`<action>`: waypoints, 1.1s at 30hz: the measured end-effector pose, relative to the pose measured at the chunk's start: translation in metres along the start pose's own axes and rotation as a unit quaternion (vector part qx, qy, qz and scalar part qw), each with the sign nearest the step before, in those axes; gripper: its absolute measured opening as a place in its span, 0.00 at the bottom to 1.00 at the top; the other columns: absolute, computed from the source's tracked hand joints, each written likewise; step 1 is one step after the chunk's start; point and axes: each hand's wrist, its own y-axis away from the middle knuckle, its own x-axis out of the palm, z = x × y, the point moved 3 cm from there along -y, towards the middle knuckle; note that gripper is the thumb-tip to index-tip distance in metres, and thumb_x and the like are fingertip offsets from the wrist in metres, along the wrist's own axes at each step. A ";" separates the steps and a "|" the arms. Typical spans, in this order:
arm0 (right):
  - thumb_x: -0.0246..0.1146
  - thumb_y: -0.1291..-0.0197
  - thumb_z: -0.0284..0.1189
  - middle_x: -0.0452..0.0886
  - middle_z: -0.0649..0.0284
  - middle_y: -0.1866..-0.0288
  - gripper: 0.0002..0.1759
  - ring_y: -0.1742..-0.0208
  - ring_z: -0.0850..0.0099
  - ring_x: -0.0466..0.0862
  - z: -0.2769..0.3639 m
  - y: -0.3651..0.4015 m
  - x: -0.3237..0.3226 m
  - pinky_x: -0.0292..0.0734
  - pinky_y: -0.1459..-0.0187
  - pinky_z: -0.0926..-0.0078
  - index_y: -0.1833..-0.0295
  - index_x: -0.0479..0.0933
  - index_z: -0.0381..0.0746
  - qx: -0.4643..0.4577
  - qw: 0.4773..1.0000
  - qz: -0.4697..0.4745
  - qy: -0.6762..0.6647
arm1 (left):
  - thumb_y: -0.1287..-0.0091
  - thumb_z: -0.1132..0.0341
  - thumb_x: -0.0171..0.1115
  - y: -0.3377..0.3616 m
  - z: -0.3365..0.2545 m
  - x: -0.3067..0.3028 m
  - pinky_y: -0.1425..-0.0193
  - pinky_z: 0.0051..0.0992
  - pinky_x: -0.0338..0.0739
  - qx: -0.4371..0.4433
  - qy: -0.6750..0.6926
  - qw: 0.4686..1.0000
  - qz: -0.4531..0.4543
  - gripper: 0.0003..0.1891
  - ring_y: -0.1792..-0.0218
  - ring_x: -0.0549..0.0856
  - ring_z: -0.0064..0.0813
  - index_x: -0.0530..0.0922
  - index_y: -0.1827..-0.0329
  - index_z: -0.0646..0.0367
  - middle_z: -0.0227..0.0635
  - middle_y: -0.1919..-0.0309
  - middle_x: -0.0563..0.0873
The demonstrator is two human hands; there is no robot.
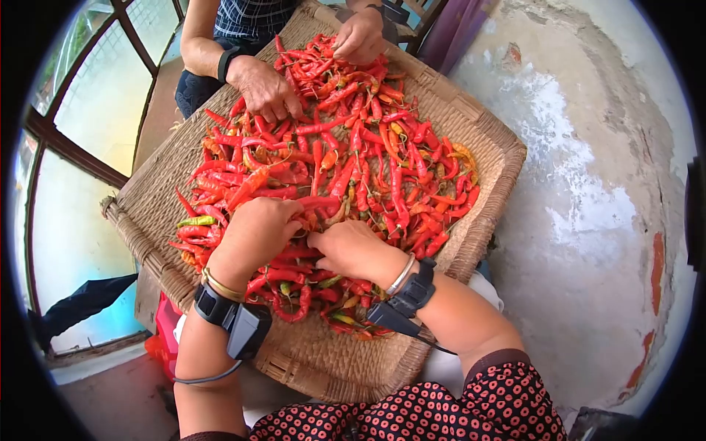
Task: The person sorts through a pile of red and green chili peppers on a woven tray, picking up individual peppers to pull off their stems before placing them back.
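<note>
Red chili peppers (397, 192) lie heaped across a woven basket tray (485, 158), with a few orange, yellow and green ones among them. Over the near part of the heap, my left hand (257, 231) is closed, its thumb and fingers pinching a red chili pepper (318, 202) that points to the right. Just right of it, my right hand (357, 250) reaches into the chilies with its fingers drawn together. Those fingertips are partly hidden, and I cannot make out what they hold. Each of my wrists carries a bangle and a black strapped device.
Across the tray, another person's two hands (265, 87) touch the far chilies. A framed window (95, 88) is on the left, with a dark folded umbrella (84, 305) below. A worn plaster wall (566, 169) stands at right. Red plastic (165, 331) shows under the tray's left side.
</note>
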 end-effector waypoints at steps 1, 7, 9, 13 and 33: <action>0.66 0.55 0.34 0.79 0.53 0.72 0.15 0.66 0.53 0.81 0.002 -0.001 0.000 0.75 0.64 0.57 0.61 0.76 0.41 -0.005 1.000 0.017 0.019 | 0.47 0.68 0.61 0.000 0.000 -0.002 0.60 0.37 0.76 -0.005 -0.007 0.999 -0.034 0.11 0.65 0.81 0.45 0.80 0.60 0.59 0.43 0.65 0.82; 0.61 0.52 0.33 0.78 0.53 0.73 0.12 0.69 0.52 0.79 -0.009 0.008 -0.018 0.72 0.67 0.60 0.68 0.77 0.35 -0.120 0.980 -0.014 -0.155 | 0.45 0.64 0.62 -0.001 0.008 0.001 0.65 0.36 0.76 -0.011 -0.091 0.994 -0.066 0.11 0.68 0.81 0.41 0.78 0.60 0.55 0.39 0.70 0.79; 0.61 0.47 0.30 0.76 0.63 0.77 0.09 0.76 0.75 0.77 -0.014 0.016 -0.040 0.71 0.74 0.76 0.65 0.78 0.34 -0.015 0.938 0.124 -0.324 | 0.47 0.63 0.63 0.000 0.005 0.001 0.63 0.38 0.75 -0.029 -0.092 0.994 -0.051 0.13 0.66 0.81 0.42 0.78 0.59 0.56 0.40 0.68 0.79; 0.59 0.42 0.29 0.78 0.72 0.74 0.07 0.81 0.84 0.73 -0.028 0.020 -0.061 0.70 0.76 0.85 0.63 0.79 0.37 0.115 0.885 0.078 -0.443 | 0.47 0.62 0.63 -0.001 0.008 0.010 0.64 0.37 0.76 -0.037 -0.125 0.990 -0.051 0.12 0.66 0.81 0.41 0.78 0.61 0.56 0.40 0.69 0.79; 0.65 0.51 0.33 0.79 0.52 0.69 0.23 0.62 0.55 0.80 -0.034 -0.002 -0.012 0.74 0.60 0.62 0.48 0.72 0.39 0.098 0.994 -0.039 -0.042 | 0.47 0.68 0.61 -0.008 0.006 0.031 0.63 0.34 0.77 -0.023 -0.100 0.994 -0.026 0.18 0.62 0.81 0.39 0.76 0.52 0.58 0.37 0.61 0.78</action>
